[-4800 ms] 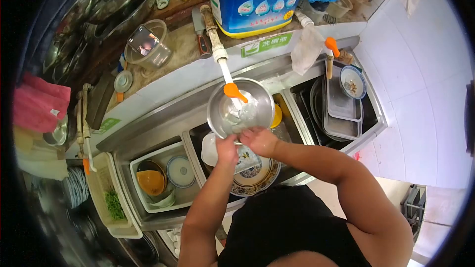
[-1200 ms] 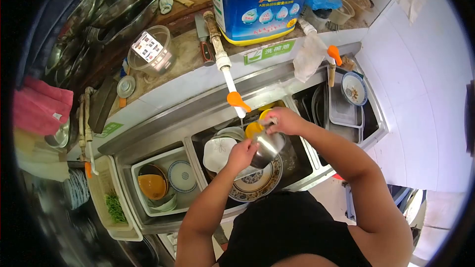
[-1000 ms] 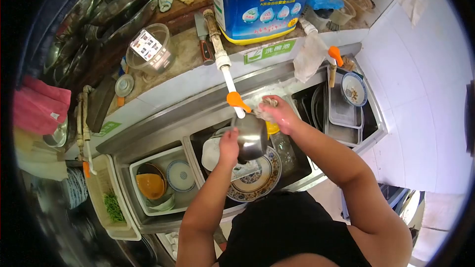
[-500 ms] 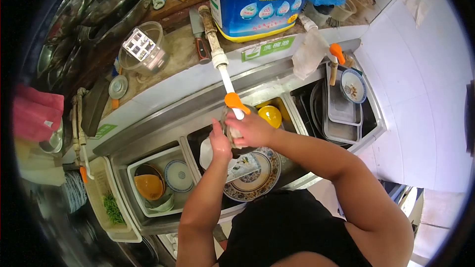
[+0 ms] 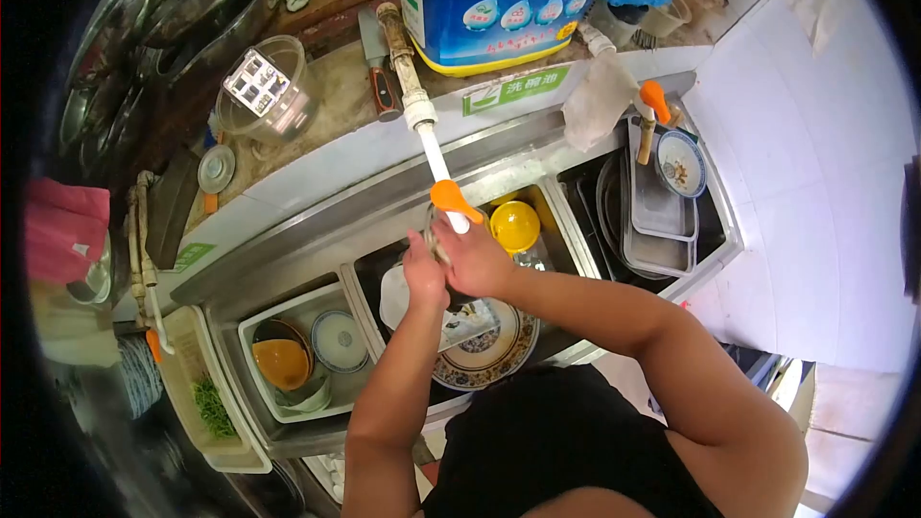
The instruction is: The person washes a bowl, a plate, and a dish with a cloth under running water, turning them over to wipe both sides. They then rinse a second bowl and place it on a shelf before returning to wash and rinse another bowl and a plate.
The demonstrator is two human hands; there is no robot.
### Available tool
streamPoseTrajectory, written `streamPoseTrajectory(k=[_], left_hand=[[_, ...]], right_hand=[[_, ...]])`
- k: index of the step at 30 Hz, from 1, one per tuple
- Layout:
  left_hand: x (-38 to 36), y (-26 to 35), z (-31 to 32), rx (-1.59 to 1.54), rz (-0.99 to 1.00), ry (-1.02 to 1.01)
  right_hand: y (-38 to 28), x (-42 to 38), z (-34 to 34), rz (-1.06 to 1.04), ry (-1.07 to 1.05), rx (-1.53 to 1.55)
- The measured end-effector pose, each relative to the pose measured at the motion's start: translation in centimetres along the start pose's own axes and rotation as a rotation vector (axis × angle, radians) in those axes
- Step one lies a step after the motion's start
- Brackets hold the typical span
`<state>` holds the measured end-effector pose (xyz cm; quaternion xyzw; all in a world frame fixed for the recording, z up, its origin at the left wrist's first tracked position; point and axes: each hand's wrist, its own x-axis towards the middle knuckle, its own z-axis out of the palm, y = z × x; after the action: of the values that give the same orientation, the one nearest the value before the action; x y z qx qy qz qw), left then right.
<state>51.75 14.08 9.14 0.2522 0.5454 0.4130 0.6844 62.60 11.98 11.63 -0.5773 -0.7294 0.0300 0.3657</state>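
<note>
Under the orange-handled faucet (image 5: 449,197), my left hand (image 5: 425,271) and my right hand (image 5: 477,254) are close together over the middle sink basin. Between them is a round dark object, mostly covered by the hands, which I cannot make out. The fingers of both hands curl around it. Below them a patterned plate (image 5: 518,350) and a white rectangular dish (image 5: 467,329) lie in the basin, with a white dish (image 5: 393,299) to the left. A yellow bowl (image 5: 515,226) sits to the right of my right hand.
A white tub (image 5: 251,357) holding bowls stands in the left basin, beside a basket (image 5: 173,393) with greens. Metal trays (image 5: 662,211) and a patterned bowl (image 5: 681,163) are at the right. A blue detergent jug (image 5: 504,14), a knife (image 5: 382,86) and a plastic container (image 5: 288,110) stand behind.
My right hand has shifted slightly left and down, closer to my left hand, and the round object is more covered. More of the yellow bowl shows. The whole view has shifted slightly.
</note>
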Motion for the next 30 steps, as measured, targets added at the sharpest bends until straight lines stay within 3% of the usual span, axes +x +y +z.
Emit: streamPoseTrajectory(k=[3, 4, 5, 6, 7, 9, 10, 12, 13, 14, 15, 16, 18, 19, 23, 26, 28, 30], left_hand=[[-0.3, 0.6, 0.0, 0.052, -0.158, -0.013], [0.0, -0.6, -0.2, 0.156, 0.043, 0.004], [0.1, -1.8, -0.4, 0.259, 0.244, 0.019], [-0.5, -2.2, -0.4, 0.262, 0.243, 0.017], [-1.1, -2.5, -0.4, 0.297, 0.318, -0.015], [-1.4, -2.6, -0.3, 0.334, 0.394, -0.054], [-1.4, -2.5, -0.1, 0.341, 0.383, -0.026], [-0.9, -2.6, 0.4, 0.335, 0.370, 0.006], [0.1, -2.4, 0.5, 0.099, 0.203, 0.043], [1.0, -2.0, 0.4, -0.134, 0.036, 0.074], [1.4, -0.4, -0.3, -0.048, -0.174, 0.058], [1.6, 1.1, -0.2, -0.048, -0.174, 0.056], [2.0, 3.0, -0.2, -0.489, -0.376, 0.102], [2.4, 3.2, -1.0, -0.513, -0.383, 0.054], [0.9, 3.7, -1.3, -0.501, -0.336, 0.112], [0.6, 1.7, -2.0, -0.511, -0.330, 0.045], [0.0, 0.9, -2.4, -0.621, -0.329, -0.028], [-0.3, 0.7, -2.8, -0.639, -0.323, -0.032]], right_hand=[[0.7, 1.4, -1.7, 0.046, -0.042, 0.157], [1.8, 1.8, -1.4, 0.048, -0.042, 0.160], [3.5, 2.2, -0.7, 0.378, -0.155, 0.182], [5.3, 2.5, -0.1, 0.710, -0.267, 0.201], [7.4, 3.1, 0.4, 0.714, -0.264, 0.202], [10.7, 4.0, 1.1, 0.912, -0.686, 0.312], [9.1, 4.1, 0.2, 0.914, -0.685, 0.310], [4.7, 3.3, -0.9, 0.550, -0.255, 0.236], [5.3, 1.6, 2.3, 0.595, -0.358, 0.248], [2.9, 0.8, 1.5, 0.470, -0.269, 0.176], [0.4, 0.3, 0.3, 0.345, -0.179, 0.105], [-0.4, -0.3, -0.1, 0.345, -0.177, 0.104], [-1.0, -2.0, -1.5, 0.124, -0.119, 0.056], [-0.1, -3.4, -1.2, 0.101, -0.183, 0.019], [1.2, -7.9, -1.5, 0.238, -0.113, 0.067], [1.7, -9.5, -1.2, 0.358, 0.049, 0.131], [2.0, -9.9, -0.7, 0.729, 0.171, 0.384], [5.1, -10.7, 0.6, 0.706, 0.153, 0.233]])
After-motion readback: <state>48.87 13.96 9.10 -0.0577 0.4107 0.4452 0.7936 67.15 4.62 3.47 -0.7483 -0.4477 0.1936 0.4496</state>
